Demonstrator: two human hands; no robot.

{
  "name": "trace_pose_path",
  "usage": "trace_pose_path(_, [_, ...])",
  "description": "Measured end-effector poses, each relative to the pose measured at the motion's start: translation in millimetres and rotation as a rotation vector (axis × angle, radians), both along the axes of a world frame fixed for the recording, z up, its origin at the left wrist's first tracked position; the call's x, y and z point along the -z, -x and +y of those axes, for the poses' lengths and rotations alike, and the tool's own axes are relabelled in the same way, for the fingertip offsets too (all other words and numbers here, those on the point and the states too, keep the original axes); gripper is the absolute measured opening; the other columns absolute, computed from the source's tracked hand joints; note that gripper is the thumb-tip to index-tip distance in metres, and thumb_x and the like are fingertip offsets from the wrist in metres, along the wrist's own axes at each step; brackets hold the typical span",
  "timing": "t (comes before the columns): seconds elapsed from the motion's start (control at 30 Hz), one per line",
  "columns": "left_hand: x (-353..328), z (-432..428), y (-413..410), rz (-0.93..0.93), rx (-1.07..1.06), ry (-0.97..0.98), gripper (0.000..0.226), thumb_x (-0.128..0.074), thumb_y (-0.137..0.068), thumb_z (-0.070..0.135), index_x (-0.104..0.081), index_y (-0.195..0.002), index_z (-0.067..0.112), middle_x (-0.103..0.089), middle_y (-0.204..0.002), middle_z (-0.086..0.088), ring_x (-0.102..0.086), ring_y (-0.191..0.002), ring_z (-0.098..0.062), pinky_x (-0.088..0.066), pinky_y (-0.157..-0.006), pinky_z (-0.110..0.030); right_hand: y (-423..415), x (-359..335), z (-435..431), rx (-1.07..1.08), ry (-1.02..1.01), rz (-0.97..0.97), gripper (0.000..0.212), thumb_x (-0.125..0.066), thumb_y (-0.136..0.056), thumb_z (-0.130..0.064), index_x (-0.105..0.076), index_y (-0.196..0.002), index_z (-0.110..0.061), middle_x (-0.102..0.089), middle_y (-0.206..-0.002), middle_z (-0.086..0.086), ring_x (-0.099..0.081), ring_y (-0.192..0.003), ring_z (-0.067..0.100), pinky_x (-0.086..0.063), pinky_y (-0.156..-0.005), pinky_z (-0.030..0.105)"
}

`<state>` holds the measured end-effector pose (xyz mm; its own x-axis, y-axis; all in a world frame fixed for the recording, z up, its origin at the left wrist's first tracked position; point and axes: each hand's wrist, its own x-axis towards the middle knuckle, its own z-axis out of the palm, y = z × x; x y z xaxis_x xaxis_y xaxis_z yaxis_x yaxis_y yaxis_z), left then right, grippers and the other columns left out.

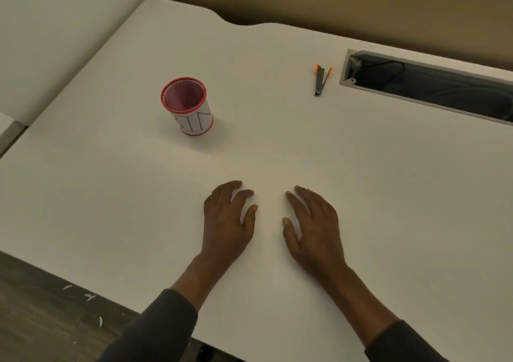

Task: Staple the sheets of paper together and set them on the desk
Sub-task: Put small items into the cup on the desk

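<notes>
My left hand (226,220) and my right hand (312,228) lie palm down on the white desk (277,145), side by side near its front edge, fingers spread and holding nothing. A small metal tool with orange grips (320,80), possibly a staple remover or a stapler, lies far ahead to the right, well out of reach of both hands. No separate sheets of paper can be made out on the white surface; none are under my hands that I can tell.
A red mesh cup with a paper label (187,105) stands upright ahead to the left. A rectangular cable slot (427,84) is cut into the desk at the back right. Paper scraps lie on the dark floor (41,306) at the lower left.
</notes>
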<state>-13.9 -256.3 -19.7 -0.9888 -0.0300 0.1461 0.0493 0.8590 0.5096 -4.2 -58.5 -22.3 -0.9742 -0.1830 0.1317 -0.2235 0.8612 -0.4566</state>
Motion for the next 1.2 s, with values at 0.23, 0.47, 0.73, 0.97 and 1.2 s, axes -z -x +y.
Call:
trace_pose_path(0.23, [-14.8, 11.0, 31.9, -0.135, -0.033, 0.03, 0.014, -0.073, -0.083, 0.022, -0.066, -0.095, 0.018, -0.055, -0.104, 0.001, -0.05, -0.096, -0.021, -0.04, -0.082, -0.035, 1.4, 1.3, -2.1, 0.032, 0.008, 0.02, 0.05, -0.053, -0.093, -0.03, -0.053, -0.141, -0.015, -0.048, -0.149, 0.003, -0.041, -0.139, 0.021, -0.03, -0.115, 0.038])
trace_pose_path(0.47, [-21.8, 16.3, 41.9, -0.244, -0.032, 0.115, 0.007, -0.06, -0.093, 0.022, -0.064, -0.09, 0.016, -0.056, -0.098, 0.0, -0.049, -0.095, -0.021, -0.041, -0.085, -0.038, 0.5, 3.8, -3.7, 0.015, -0.037, 0.026, 0.051, -0.048, -0.094, -0.03, -0.051, -0.142, -0.013, -0.046, -0.151, 0.006, -0.04, -0.14, 0.024, -0.031, -0.115, 0.042])
trace_pose_path(0.73, [-26.7, 20.2, 44.9, -0.294, 0.044, 0.213, 0.008, -0.051, -0.095, 0.015, -0.059, -0.095, 0.014, -0.053, -0.1, -0.002, -0.047, -0.095, -0.022, -0.035, -0.084, -0.034, 0.0, 5.0, -4.1, 0.012, -0.056, 0.023, 0.051, -0.048, -0.093, -0.03, -0.052, -0.141, -0.013, -0.046, -0.151, 0.007, -0.041, -0.14, 0.025, -0.033, -0.114, 0.044])
trace_pose_path(0.97, [-51.4, 0.8, 65.8, -0.248, -0.043, -0.038, 0.012, -0.056, -0.093, 0.009, -0.06, -0.083, 0.014, -0.061, -0.096, -0.007, -0.057, -0.093, -0.029, -0.046, -0.085, -0.045, 0.1, 3.9, -4.6, 0.013, -0.058, -0.007, 0.051, -0.048, -0.094, -0.031, -0.05, -0.142, -0.014, -0.044, -0.152, 0.006, -0.039, -0.142, 0.024, -0.033, -0.114, 0.047])
trace_pose_path(1.2, [-123.1, -48.9, 138.5, 0.055, -0.164, -0.02, 0.014, -0.05, -0.087, 0.003, -0.062, -0.087, 0.009, -0.065, -0.102, -0.007, -0.058, -0.1, -0.032, -0.043, -0.088, -0.042, -0.4, 0.7, -5.2, 0.015, -0.071, 0.004, 0.051, -0.049, -0.092, -0.028, -0.052, -0.141, -0.013, -0.045, -0.152, 0.006, -0.04, -0.14, 0.025, -0.031, -0.114, 0.044])
